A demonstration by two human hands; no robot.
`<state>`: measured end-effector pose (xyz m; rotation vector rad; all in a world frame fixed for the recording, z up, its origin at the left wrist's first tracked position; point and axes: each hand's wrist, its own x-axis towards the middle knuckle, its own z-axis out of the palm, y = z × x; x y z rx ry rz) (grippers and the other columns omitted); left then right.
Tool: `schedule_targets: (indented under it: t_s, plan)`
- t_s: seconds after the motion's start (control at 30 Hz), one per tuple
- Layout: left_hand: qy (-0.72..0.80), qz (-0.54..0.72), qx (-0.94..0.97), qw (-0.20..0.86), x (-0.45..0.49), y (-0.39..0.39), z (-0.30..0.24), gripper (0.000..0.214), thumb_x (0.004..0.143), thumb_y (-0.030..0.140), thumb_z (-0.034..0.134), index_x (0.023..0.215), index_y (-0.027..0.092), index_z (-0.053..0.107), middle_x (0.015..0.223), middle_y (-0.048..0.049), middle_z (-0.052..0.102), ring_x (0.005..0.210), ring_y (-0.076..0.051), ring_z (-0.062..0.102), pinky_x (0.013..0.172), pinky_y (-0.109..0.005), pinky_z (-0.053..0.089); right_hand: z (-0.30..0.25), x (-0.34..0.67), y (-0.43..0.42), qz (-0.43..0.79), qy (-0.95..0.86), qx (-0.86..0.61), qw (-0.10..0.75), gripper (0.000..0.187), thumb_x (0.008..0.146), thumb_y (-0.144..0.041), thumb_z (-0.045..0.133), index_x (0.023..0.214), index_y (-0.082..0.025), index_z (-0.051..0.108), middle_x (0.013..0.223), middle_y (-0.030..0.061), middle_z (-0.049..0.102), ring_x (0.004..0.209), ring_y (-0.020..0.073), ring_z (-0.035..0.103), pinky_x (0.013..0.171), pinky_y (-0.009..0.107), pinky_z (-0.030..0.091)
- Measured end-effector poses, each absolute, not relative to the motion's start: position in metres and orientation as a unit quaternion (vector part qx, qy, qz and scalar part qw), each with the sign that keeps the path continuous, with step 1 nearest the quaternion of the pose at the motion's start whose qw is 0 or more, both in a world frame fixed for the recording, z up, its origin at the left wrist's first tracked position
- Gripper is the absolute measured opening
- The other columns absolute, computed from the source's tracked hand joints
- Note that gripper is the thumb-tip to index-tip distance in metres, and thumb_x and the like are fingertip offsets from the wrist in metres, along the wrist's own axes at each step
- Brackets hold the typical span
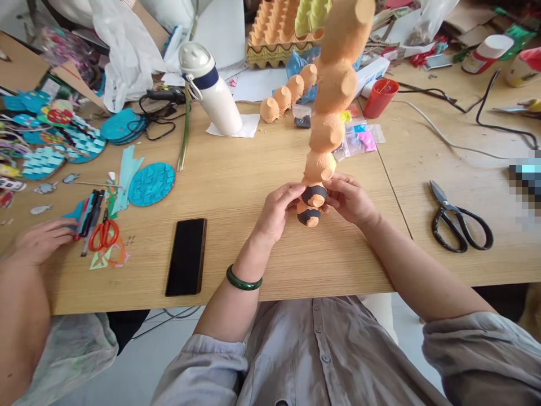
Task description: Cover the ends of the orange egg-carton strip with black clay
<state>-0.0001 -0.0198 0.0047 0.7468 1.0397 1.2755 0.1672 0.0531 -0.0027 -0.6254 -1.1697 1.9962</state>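
An orange strip of egg-carton cups point(327, 132) stands raised over the table, its far end rising toward the camera. Its two lowest cups carry dark bands, with orange showing at their tips. My left hand point(274, 213) pinches the strip's lower end from the left, thumb on top beside the upper dark band point(313, 193). From the right, the fingers of my right hand point(351, 198) grip the same end; some fingertips are hidden behind the cups. Behind the raised strip, another row of orange egg-carton cups point(295, 87) lies on the table.
Black-handled scissors point(459, 220) lie on the right, a phone point(186, 256) on the left. Farther back are a white bottle point(211, 90), a red cup point(380, 98), small plastic bags point(359, 141) and egg trays point(279, 28). Another person's hand point(42, 239) rests by pens and red-handled scissors point(103, 234).
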Motion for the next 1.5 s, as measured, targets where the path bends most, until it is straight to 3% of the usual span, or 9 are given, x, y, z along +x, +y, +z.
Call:
schedule_targets:
  t_s: [0.17,0.37,0.57,0.8,1.0,1.27,1.5]
  plan:
    - [0.417,0.566,0.334,0.628,0.008,-0.022,0.007,0.043,0.071,0.053,0.091,0.081,0.017,0.069,0.076,-0.003,0.076,0.065,-0.017,0.074,0.065,-0.031,0.058,-0.006,0.165,0.054,0.782,-0.454,-0.233,0.358,0.024,0.077,-0.035,0.081,0.079,-0.015,0.07,0.056,-0.0035,0.058,0.043,0.0059,0.035,0.043,0.022,0.046]
    - [0.421,0.588,0.335,0.604,0.012,-0.023,0.005,0.043,0.073,0.053,0.091,0.076,0.017,0.068,0.073,-0.0024,0.077,0.06,-0.017,0.073,0.056,-0.029,0.056,-0.009,0.163,0.052,0.799,-0.437,-0.212,0.355,0.029,0.074,-0.039,0.083,0.073,-0.014,0.068,0.059,0.0001,0.062,0.047,0.0082,0.042,0.045,0.023,0.049]
    - [0.431,0.598,0.337,0.586,0.012,-0.023,0.002,0.044,0.075,0.056,0.088,0.078,0.017,0.069,0.072,-0.0019,0.075,0.057,-0.015,0.07,0.057,-0.029,0.057,-0.009,0.164,0.053,0.804,-0.435,-0.203,0.352,0.027,0.076,-0.038,0.085,0.078,-0.015,0.071,0.063,-0.0013,0.063,0.048,0.0078,0.041,0.047,0.023,0.052]
    - [0.412,0.574,0.377,0.599,0.004,-0.021,0.004,0.036,0.084,0.052,0.08,0.081,0.017,0.074,0.076,-0.0037,0.076,0.068,-0.017,0.073,0.064,-0.029,0.058,-0.009,0.167,0.056,0.781,-0.473,-0.2,0.354,0.032,0.075,-0.042,0.09,0.079,-0.015,0.072,0.058,-0.0046,0.055,0.048,0.0064,0.037,0.048,0.022,0.052]
    - [0.454,0.546,0.366,0.601,0.003,-0.02,0.005,0.04,0.07,0.048,0.092,0.077,0.014,0.073,0.071,-0.0052,0.075,0.062,-0.017,0.072,0.057,-0.028,0.055,-0.006,0.169,0.055,0.761,-0.513,-0.216,0.334,0.037,0.076,-0.047,0.09,0.086,-0.015,0.075,0.062,-0.0034,0.056,0.051,0.0076,0.045,0.052,0.023,0.055]
    - [0.438,0.552,0.381,0.598,0.003,-0.023,0.008,0.038,0.071,0.047,0.093,0.073,0.014,0.076,0.07,-0.0065,0.074,0.063,-0.019,0.07,0.056,-0.032,0.056,-0.003,0.17,0.054,0.786,-0.485,-0.192,0.332,0.019,0.079,-0.033,0.08,0.079,-0.014,0.075,0.065,-0.0013,0.057,0.054,0.0086,0.045,0.052,0.023,0.056]
    - [0.432,0.561,0.397,0.584,0.002,-0.024,0.009,0.038,0.078,0.05,0.088,0.071,0.015,0.075,0.069,-0.006,0.074,0.061,-0.018,0.07,0.055,-0.032,0.055,-0.005,0.17,0.054,0.796,-0.48,-0.17,0.327,0.017,0.081,-0.03,0.077,0.086,-0.013,0.076,0.068,-0.0003,0.059,0.056,0.0091,0.047,0.053,0.024,0.058]
